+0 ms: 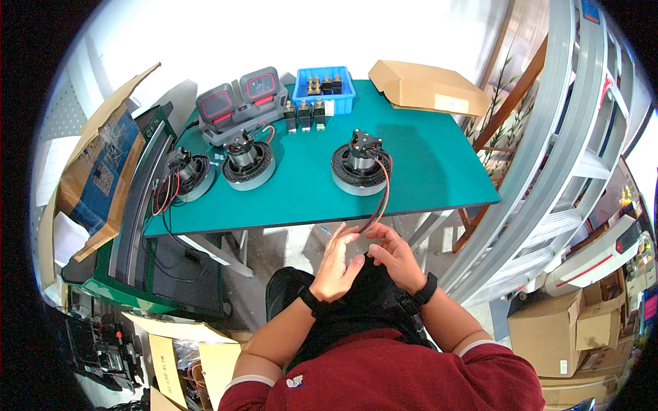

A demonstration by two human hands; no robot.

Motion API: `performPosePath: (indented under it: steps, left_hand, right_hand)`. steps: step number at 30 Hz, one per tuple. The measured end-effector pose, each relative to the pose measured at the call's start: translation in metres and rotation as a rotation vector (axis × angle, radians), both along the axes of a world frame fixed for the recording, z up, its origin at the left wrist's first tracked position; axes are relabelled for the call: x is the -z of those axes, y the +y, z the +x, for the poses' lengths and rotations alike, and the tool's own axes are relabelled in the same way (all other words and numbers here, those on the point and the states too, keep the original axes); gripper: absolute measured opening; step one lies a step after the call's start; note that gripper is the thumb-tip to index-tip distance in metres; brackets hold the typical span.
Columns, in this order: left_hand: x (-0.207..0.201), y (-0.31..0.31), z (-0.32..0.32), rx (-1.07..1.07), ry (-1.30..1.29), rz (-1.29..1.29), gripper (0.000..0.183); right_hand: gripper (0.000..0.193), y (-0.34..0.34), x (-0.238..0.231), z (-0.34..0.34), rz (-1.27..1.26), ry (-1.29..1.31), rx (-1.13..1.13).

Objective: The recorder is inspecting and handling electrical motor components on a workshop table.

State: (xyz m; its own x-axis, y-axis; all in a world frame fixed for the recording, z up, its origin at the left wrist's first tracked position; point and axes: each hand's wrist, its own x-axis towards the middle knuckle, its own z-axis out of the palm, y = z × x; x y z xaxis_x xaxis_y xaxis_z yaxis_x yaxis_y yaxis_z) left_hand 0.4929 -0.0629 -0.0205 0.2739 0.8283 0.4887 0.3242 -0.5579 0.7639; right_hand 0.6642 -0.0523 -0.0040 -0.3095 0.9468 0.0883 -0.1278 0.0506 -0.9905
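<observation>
A round fan-like motor (pixel 358 168) with a black ring base stands on the green table, right of its middle. Its red and black wires (pixel 385 188) hang over the front edge, down to the fingertips of my hands. My left hand (pixel 334 264) has its fingers stretched, the thumb apart and the fingertips beside the wire ends. Opposite it, my right hand (pixel 397 257) is curled, thumb towards forefinger, close to the same wires. Whatever lies between those right fingers is too small to make out. Two similar motors, one in front (pixel 248 164) and one further left (pixel 192 177), stand on the table's left part.
A dark grey twin-bay case (pixel 243 106) stands at the back left. Next to it are a blue bin (pixel 353 103) and several small black blocks (pixel 305 115). A cardboard box (pixel 428 85) lies back right. An aluminium ladder (pixel 548 178) leans at the right; open cartons (pixel 185 356) stand lower left.
</observation>
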Motion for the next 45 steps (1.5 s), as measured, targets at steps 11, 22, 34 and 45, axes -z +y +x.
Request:
performPosePath:
  steps: [11,22,34,45]
  left_hand:
    - [-0.002,-0.001,0.004,-0.054,-0.008,0.016,0.044]
    - [-0.001,-0.002,0.008,-0.114,-0.07,-0.069,0.041]
    - [-0.019,0.006,-0.001,-0.243,-0.072,0.336,0.016]
    - [-0.014,-0.004,-0.001,-0.204,-0.269,-0.057,0.006]
  right_hand:
    - [0.029,-0.003,-0.003,-0.001,0.02,0.058,0.012]
    - [0.022,-0.001,-0.007,-0.006,0.032,0.108,0.001]
    - [0.017,-0.003,-0.011,-0.005,0.021,0.195,0.075]
    - [0.02,0.012,-0.027,-0.023,0.057,0.249,-0.005]
